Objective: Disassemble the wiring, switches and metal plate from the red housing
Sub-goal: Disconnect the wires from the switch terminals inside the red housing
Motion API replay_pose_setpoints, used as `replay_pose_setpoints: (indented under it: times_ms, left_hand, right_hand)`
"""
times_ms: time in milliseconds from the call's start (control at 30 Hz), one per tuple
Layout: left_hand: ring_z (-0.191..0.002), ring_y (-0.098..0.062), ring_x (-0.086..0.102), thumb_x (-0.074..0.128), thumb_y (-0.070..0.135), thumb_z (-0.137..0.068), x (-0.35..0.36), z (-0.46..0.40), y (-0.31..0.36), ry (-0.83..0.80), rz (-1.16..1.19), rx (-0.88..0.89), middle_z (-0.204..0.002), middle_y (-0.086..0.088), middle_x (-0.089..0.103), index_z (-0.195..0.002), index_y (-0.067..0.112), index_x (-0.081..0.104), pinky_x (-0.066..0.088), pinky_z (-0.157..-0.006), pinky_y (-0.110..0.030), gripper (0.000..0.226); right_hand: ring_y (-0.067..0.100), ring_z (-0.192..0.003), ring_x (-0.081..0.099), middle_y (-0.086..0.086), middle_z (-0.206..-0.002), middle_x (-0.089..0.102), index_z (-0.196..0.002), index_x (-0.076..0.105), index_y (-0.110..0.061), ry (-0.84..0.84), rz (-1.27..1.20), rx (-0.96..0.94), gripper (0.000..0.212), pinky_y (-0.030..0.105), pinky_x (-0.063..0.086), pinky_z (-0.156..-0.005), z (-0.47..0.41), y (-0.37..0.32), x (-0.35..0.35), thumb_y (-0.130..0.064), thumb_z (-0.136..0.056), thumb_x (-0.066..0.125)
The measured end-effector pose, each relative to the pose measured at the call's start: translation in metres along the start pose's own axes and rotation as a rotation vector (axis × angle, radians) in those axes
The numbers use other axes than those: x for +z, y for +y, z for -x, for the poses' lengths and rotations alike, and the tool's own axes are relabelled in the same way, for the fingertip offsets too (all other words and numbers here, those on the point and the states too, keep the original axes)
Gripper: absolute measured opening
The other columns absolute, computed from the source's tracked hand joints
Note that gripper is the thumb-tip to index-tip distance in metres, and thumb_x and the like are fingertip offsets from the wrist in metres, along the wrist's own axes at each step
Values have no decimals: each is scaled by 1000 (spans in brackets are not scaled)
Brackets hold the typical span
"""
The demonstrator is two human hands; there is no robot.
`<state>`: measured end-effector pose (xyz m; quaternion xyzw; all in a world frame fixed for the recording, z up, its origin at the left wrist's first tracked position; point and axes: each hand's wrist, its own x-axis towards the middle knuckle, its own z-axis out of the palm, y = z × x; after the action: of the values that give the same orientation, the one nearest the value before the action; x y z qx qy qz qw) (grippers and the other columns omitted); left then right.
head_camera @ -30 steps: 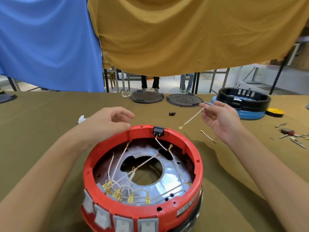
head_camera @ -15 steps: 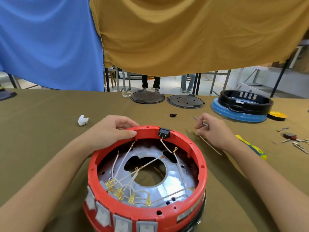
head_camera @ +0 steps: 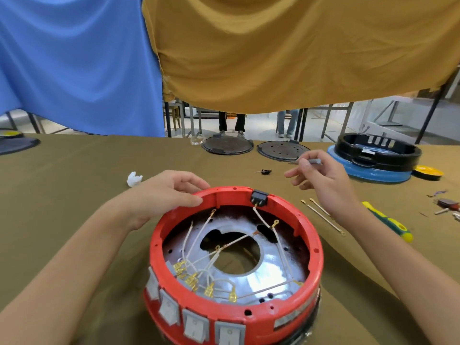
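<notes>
Blue and mustard cloths hang behind an olive-covered table, where the round red plastic housing sits near the front edge, open side up. The left hand grips its far rim, fingers curled over the edge. The right hand hovers beyond the rim, pinching a small grey piece between thumb and fingertips.

That piece probably belongs beside the two loose white wires lying right of the housing. For the next lead, a good approach is to keep the rim steadied and pull at the brass terminal, not the cord.

Inside, the shiny metal plate remains, with four brass connectors visible by the near wall. Four grey rocker switches line the front, and one black socket sits in the far rim. A green-and-yellow screwdriver lies at right.
</notes>
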<state>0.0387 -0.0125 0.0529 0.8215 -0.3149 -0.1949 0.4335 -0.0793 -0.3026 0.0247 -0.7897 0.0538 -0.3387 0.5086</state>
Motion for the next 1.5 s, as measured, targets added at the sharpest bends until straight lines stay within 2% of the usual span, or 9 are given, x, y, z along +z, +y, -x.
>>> replay_pose_setpoints:
  times_ms: [200,367,500,633,767,867,1000,1233,1500]
  left_hand:
    - [-95,-14,70,64,32,-94,10,-4,2,132,20,13,-107,7,72,-113,30,65,55,-86,-33,19]
    - [-84,-13,64,69,30,-82,-12,11,2,-116,-119,-202,-110,-3,68,-111,32,62,49,-73,-33,29]
    - [-77,-11,68,67,16,-83,-13,9,1,-145,-102,-106,-103,-1,71,-110,29,65,52,-66,-29,29]
    - [-90,-14,74,68,11,-91,11,-5,-3,168,92,160,-100,4,77,-114,21,66,60,-79,-32,24]
    - [-101,-8,69,66,30,-94,16,-14,0,391,160,178,-108,5,72,-113,24,65,59,-86,-34,20]
    - [-103,-7,67,65,35,-93,-10,-3,-1,178,127,-14,-109,6,71,-112,30,63,58,-78,-34,20]
    - [-97,-9,69,66,29,-92,-23,13,-2,-182,-58,-182,-107,5,73,-117,33,63,54,-66,-28,25]
    - [-104,-9,67,69,34,-88,-27,20,1,-182,18,-171,-109,3,73,-125,32,57,61,-75,-43,39]
    - [-91,-8,71,70,21,-86,-15,11,-2,-62,7,-147,-111,4,70,-125,31,55,58,-66,-27,43]
  right_hand:
    - [14,-106,71,2,-111,75,-114,54,-9,-301,-175,58,40,29,58,-89,14,-22,22,-27,-82,71]
    - [23,-105,72,5,-117,73,-117,52,-3,-362,-228,192,35,33,60,-85,13,-22,20,5,-87,67]
    - [23,-95,74,3,-110,76,-108,56,-9,-354,-108,188,30,39,61,-79,12,-25,16,12,-87,62]
    - [13,-58,58,7,-95,77,-92,58,-12,-208,-49,102,11,33,51,-66,11,-29,12,-1,-93,58]
    - [24,-80,70,2,-103,77,-104,57,-11,-236,-66,121,14,43,57,-80,13,-27,18,-12,-93,65]
    - [27,-102,72,-4,-117,73,-116,53,-11,-390,-138,213,31,46,58,-91,15,-24,21,-11,-89,69]
    - [32,-100,72,1,-116,74,-114,52,-8,-433,-144,279,35,48,58,-89,13,-23,19,5,-86,68]
    - [20,-95,74,-3,-103,77,-109,58,-15,-256,-55,294,34,36,61,-80,8,-19,20,11,-86,62]
    - [28,-83,67,8,-99,73,-93,63,-22,-18,77,335,14,46,57,-80,7,-19,24,-13,-83,63]
